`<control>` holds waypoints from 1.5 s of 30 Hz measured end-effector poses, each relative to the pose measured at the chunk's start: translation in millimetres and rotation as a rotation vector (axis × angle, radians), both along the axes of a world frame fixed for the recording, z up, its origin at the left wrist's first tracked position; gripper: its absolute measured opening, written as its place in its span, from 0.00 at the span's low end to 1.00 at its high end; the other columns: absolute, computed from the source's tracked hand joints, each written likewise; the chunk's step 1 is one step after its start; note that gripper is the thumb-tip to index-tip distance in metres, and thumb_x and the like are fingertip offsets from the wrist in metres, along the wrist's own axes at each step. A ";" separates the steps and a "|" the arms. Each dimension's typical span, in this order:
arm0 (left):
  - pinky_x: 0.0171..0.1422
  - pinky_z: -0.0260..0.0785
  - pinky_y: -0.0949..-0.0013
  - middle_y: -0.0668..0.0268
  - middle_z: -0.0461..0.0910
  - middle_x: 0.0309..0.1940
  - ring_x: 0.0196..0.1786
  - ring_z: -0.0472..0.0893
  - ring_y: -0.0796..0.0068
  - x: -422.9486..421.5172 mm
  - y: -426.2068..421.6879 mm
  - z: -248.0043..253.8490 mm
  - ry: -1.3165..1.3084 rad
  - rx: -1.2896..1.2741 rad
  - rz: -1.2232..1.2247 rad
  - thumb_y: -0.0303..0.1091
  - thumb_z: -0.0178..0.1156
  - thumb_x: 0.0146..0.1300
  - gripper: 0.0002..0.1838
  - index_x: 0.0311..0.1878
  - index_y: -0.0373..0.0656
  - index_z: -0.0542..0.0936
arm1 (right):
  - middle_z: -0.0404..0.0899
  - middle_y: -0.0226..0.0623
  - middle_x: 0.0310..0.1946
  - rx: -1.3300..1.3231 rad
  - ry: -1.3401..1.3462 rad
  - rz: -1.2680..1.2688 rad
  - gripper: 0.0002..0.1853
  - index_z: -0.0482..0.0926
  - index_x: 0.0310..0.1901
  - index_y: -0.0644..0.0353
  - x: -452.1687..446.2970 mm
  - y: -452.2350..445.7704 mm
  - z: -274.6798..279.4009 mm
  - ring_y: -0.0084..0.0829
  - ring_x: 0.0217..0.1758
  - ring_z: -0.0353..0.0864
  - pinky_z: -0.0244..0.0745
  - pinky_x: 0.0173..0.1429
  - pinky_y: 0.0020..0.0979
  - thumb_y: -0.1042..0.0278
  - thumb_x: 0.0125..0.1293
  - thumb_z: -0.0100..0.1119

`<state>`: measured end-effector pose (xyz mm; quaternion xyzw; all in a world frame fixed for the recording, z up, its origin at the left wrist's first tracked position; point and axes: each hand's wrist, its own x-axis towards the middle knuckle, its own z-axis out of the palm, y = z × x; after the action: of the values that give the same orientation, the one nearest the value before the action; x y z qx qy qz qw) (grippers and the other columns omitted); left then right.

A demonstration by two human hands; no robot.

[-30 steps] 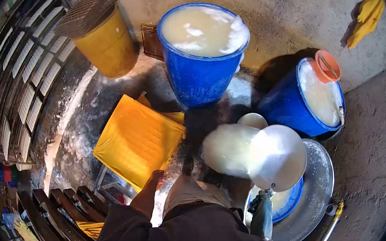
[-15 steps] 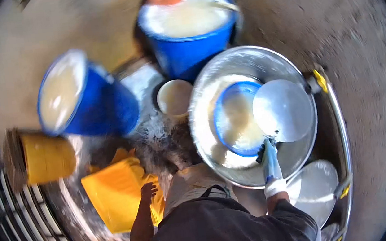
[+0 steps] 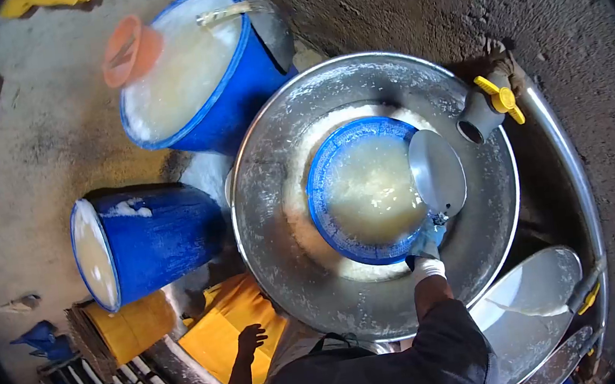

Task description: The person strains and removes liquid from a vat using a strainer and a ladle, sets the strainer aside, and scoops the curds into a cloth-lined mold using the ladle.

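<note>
My right hand, in a glove with a white cuff, grips a round metal scoop by the end near its rim. The scoop is tilted over the right edge of a blue tub. Cloudy pale liquid fills the tub, which sits inside a wide metal vat. Whether the scoop's lower edge touches the liquid is hard to tell. My left hand is bare and holds nothing, its fingers apart, above a yellow sheet-like item at my left side.
Two blue barrels of pale liquid stand left of the vat; an orange container rests at the farther one's rim. A pipe with a yellow-handled valve overhangs the vat's right side. Below it lies another metal vessel.
The scoop has gone from facing up nearly flat to a steeper tilt at the tub's right side. My view has shifted, bringing the vat nearer. My left hand stays free.
</note>
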<state>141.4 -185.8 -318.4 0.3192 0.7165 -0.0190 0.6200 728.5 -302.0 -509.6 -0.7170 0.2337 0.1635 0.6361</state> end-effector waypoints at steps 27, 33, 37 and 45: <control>0.42 0.73 0.64 0.64 0.82 0.41 0.39 0.83 0.66 -63.1 -47.8 -72.7 -0.271 -0.012 0.300 0.43 0.51 0.69 0.15 0.52 0.46 0.77 | 0.68 0.26 0.14 0.093 1.059 1.013 0.09 0.72 0.26 0.51 -118.2 0.4 130.5 0.23 0.12 0.66 0.63 0.15 0.29 0.63 0.62 0.59; 0.38 0.71 0.65 0.64 0.81 0.39 0.36 0.82 0.69 -131.4 -109.8 -124.9 -0.319 0.131 0.544 0.50 0.52 0.67 0.20 0.53 0.47 0.76 | 0.67 0.24 0.15 -0.105 1.056 1.331 0.09 0.71 0.27 0.52 -198.9 18.9 272.8 0.22 0.12 0.65 0.64 0.17 0.29 0.64 0.63 0.58; 0.37 0.71 0.64 0.64 0.81 0.39 0.34 0.81 0.70 -191.9 -179.3 -146.0 -0.407 0.231 0.740 0.49 0.51 0.66 0.20 0.54 0.47 0.75 | 0.69 0.24 0.18 -0.216 1.180 1.232 0.06 0.70 0.34 0.58 -264.3 29.4 305.0 0.19 0.17 0.68 0.69 0.23 0.27 0.66 0.66 0.54; 0.32 0.71 0.60 0.64 0.82 0.38 0.29 0.82 0.71 -261.0 -318.8 -161.9 -0.159 0.008 1.189 0.48 0.51 0.66 0.16 0.52 0.53 0.74 | 0.76 0.25 0.23 -0.682 0.917 1.834 0.08 0.76 0.30 0.49 -463.8 75.3 303.4 0.19 0.21 0.72 0.68 0.23 0.24 0.61 0.67 0.54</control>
<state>-119.6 -504.6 -480.4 -0.1335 0.7236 0.3580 0.5749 264.7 -226.8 -206.2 -0.6284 -0.1432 0.7566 -0.1101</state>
